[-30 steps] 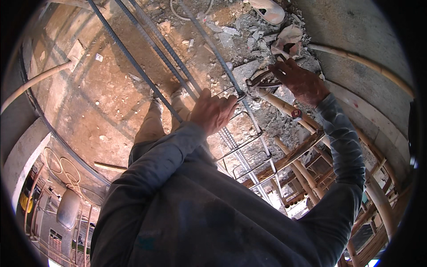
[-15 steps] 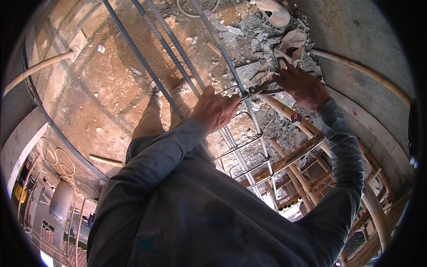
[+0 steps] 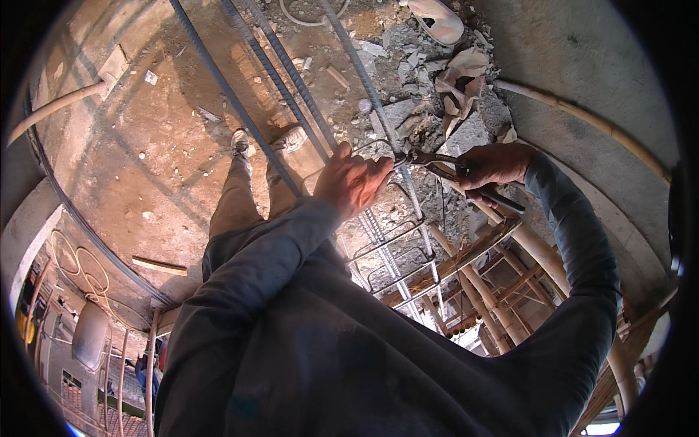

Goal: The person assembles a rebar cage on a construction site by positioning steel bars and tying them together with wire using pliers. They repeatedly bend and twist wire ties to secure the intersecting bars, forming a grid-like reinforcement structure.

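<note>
My left hand (image 3: 352, 180) is closed around a vertical ribbed steel bar (image 3: 378, 109) where a square wire stirrup (image 3: 386, 237) crosses it. My right hand (image 3: 495, 164) grips the handles of dark pincers (image 3: 444, 169), whose jaws touch the bar just right of my left fingers. Several more ribbed bars (image 3: 280, 69) run parallel beside it, down toward the concrete floor below. Both arms wear grey-blue long sleeves.
My legs and shoes (image 3: 240, 142) stand on a dusty concrete slab (image 3: 145, 146). Rubble and torn paper (image 3: 459, 73) lie at the top. Bamboo scaffold poles (image 3: 480, 284) cross below right. A concrete wall (image 3: 582, 65) curves on the right. A pale hose (image 3: 51, 109) lies left.
My right hand swung the pincers from above the bar to its side, with the jaws now at the tie point. My left hand stayed on the bar. The camera shifted slightly.
</note>
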Demonstrator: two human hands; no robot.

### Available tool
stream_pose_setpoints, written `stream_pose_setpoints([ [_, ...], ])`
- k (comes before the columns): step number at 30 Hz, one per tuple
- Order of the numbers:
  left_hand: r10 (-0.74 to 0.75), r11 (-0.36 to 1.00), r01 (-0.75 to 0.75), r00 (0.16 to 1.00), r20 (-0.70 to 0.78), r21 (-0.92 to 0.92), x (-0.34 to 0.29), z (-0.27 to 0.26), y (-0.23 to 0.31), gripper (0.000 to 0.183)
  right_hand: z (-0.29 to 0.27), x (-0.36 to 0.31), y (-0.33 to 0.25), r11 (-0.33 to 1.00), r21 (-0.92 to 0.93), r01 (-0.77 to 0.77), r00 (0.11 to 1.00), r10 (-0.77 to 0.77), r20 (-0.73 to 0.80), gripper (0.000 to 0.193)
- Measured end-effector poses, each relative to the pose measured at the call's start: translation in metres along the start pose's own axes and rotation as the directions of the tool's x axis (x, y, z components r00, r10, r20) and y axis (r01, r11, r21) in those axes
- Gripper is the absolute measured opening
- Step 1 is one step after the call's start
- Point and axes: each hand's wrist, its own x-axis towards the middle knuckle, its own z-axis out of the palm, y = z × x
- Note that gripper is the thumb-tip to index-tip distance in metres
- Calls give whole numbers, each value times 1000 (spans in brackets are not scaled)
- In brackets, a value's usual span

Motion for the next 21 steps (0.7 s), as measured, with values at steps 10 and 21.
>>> stream_pose_setpoints([
  [10,-33,998,38,992,118,-40,-5,3,2,41,90,-6,-11,932,362,-17,954,124,-272,25],
  [21,-74,987,100,976,203,-123,2,-4,2,37,128,6,-11,938,328,116,900,41,-434,24],
])
